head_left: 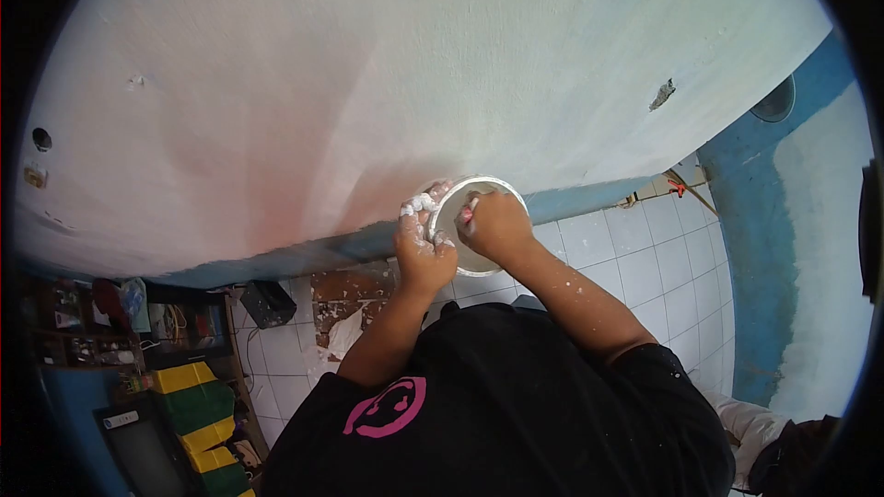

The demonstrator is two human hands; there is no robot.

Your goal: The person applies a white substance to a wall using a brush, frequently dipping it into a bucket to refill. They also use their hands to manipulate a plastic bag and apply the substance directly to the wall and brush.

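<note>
A round white bucket point(478, 182) is held in front of my chest, close to the wall, its inside pale grey-white. My left hand point(425, 244) grips its left rim, with white paint smeared over the fingers and thumb. Over the bucket's mouth, my right hand point(497, 225) is closed in a fist, the fingers turned down into it. A small reddish bit shows at those fingers, but I cannot tell what they hold. White specks dot the right forearm.
A pale painted wall point(479, 64) with a blue lower band rises ahead. White floor tiles point(645, 271) run to the right, and a stained brown patch point(345, 290) lies at left. A cluttered shelf point(87, 336) and a black box point(268, 304) stand at left.
</note>
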